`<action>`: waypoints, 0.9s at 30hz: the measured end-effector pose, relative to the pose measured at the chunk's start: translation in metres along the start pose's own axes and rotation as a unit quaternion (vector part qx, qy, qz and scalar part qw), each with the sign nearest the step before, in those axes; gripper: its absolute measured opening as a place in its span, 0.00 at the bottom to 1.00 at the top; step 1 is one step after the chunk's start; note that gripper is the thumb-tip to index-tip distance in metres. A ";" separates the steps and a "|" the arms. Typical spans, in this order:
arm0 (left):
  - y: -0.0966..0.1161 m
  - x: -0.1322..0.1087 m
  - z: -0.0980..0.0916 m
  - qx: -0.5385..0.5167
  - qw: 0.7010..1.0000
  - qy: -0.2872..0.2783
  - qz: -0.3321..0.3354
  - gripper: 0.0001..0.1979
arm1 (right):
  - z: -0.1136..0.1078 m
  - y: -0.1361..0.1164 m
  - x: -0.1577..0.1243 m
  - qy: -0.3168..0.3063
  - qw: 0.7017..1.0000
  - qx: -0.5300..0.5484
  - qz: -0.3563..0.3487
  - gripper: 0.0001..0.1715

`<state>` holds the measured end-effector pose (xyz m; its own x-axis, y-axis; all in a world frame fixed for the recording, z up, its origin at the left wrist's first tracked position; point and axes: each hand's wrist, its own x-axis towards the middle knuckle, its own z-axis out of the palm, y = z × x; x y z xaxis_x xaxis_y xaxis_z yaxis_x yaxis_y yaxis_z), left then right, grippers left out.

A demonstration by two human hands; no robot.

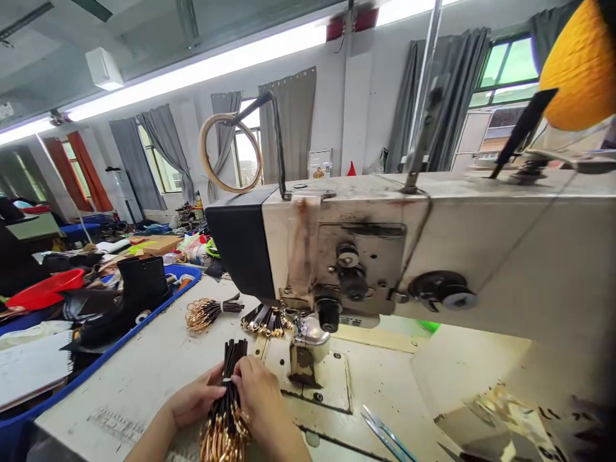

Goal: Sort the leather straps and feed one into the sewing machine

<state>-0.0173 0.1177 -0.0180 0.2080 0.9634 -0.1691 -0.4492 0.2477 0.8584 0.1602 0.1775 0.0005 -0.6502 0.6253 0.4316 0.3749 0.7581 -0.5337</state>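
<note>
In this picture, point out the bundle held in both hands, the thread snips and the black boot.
bundle (pixel 226 410), head view, black straps below the tie
thread snips (pixel 382 433), head view, blades
black boot (pixel 139 285), head view, shaft

You are gripping a black bundle of straps with shiny gold rings, your left hand and right hand closing around it. A cream-white sewing machine with a black end is looming above. A blue tray is holding a black boot; a red bowl is sitting beside it.
</note>
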 end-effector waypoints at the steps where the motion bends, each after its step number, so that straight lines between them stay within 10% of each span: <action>1: -0.001 -0.001 -0.001 0.005 1.000 0.001 0.000 0.24 | -0.004 -0.001 -0.001 0.002 1.000 0.005 -0.003 0.02; 27: 0.002 0.007 -0.010 0.039 0.996 -0.082 0.017 0.23 | -0.040 0.008 0.010 0.026 0.958 0.284 0.037 0.14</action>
<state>-0.0249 0.1260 -0.0224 0.3363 0.9396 -0.0633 -0.3910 0.2005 0.8983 0.1829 0.1972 0.0294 -0.5971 0.6927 0.4045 -0.0102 0.4976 -0.8673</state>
